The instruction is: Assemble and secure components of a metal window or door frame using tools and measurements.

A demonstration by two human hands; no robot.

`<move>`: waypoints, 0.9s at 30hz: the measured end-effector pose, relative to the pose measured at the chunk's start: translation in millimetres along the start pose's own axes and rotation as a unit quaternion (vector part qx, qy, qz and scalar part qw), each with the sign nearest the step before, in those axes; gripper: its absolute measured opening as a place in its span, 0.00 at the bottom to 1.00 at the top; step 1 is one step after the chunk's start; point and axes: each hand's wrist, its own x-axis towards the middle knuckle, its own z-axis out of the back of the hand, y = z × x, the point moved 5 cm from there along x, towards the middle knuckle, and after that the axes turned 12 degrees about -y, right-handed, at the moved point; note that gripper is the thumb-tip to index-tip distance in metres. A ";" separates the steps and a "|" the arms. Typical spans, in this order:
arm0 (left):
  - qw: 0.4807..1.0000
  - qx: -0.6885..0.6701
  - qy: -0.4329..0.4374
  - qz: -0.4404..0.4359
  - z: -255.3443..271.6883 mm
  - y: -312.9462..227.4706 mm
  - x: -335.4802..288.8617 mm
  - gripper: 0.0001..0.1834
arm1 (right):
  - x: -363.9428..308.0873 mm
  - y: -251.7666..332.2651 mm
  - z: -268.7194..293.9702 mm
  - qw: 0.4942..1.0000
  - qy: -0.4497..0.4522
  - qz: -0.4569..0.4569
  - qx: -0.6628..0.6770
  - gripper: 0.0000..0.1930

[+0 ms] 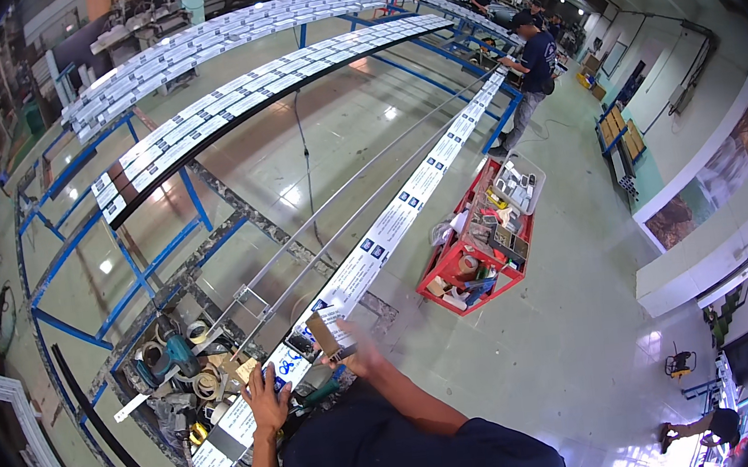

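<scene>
A long white film-covered profile (365, 254) runs from the lower left up to the far right, with printed labels along it. My left hand (267, 402) lies on its near end, fingers spread, beside some blue handwritten marks. My right hand (364, 351), partly blurred, is closed on a short brown piece (323, 334) with a white film strip along one side. This piece is tilted just above the profile; whether it touches cannot be told. To the left of my hands, a cordless drill (179, 352) lies among tape rolls (151, 352) and loose tools.
A blue frame (138, 290) supports more film-covered profiles (258, 80) at the far left. Thin metal rods (361, 194) run beside the long profile. Right of it stands a red cart (476, 291) filled with tools and boxes. A co-worker (538, 61) stands at the profile's far end.
</scene>
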 end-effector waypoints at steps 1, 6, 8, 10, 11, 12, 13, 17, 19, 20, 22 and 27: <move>1.000 -0.012 -0.005 -0.011 2.1 -0.4 1.4 0.37 | 0.3 -1.1 2.9 1.000 -0.001 0.002 0.001 0.33; 0.996 0.000 -0.084 -0.017 0.8 -3.2 0.5 0.27 | 1.7 -9.3 9.7 0.993 -0.109 0.021 -0.043 0.28; 0.996 -0.005 -0.084 -0.007 1.7 -2.6 3.2 0.26 | 4.9 -6.8 9.4 0.993 -0.092 0.058 -0.038 0.28; 0.995 -0.015 -0.094 -0.003 3.9 -3.7 3.3 0.23 | 10.2 -1.9 13.4 0.993 -0.050 0.101 -0.014 0.29; 0.996 -0.013 -0.091 0.001 3.5 -2.7 3.0 0.23 | 8.0 1.1 11.0 0.994 -0.052 0.097 -0.012 0.29; 0.995 -0.007 -0.097 -0.002 3.3 -2.6 2.9 0.23 | 4.1 9.2 4.4 0.995 -0.041 0.087 0.034 0.30; 0.995 -0.002 -0.102 -0.004 3.3 -2.3 2.3 0.23 | 1.6 15.4 -3.7 0.993 -0.032 0.077 0.080 0.30; 0.994 -0.007 -0.112 0.000 3.2 -2.6 5.1 0.22 | 10.3 27.0 -4.4 0.973 0.050 0.049 0.219 0.34; 0.994 0.005 -0.109 0.005 1.8 -1.8 5.9 0.22 | 9.7 32.9 -6.1 0.984 0.011 0.064 0.165 0.31; 0.994 0.006 -0.109 0.001 1.7 -3.2 8.0 0.22 | 8.4 37.7 -8.6 0.985 0.020 0.083 0.151 0.31; 0.995 0.002 -0.103 -0.003 0.2 -6.8 15.0 0.22 | 4.4 52.1 -14.2 0.983 0.054 0.123 0.123 0.30; 0.994 -0.001 -0.111 -0.003 -1.2 -5.1 13.8 0.22 | -3.8 70.1 -33.1 0.980 0.058 0.188 0.002 0.35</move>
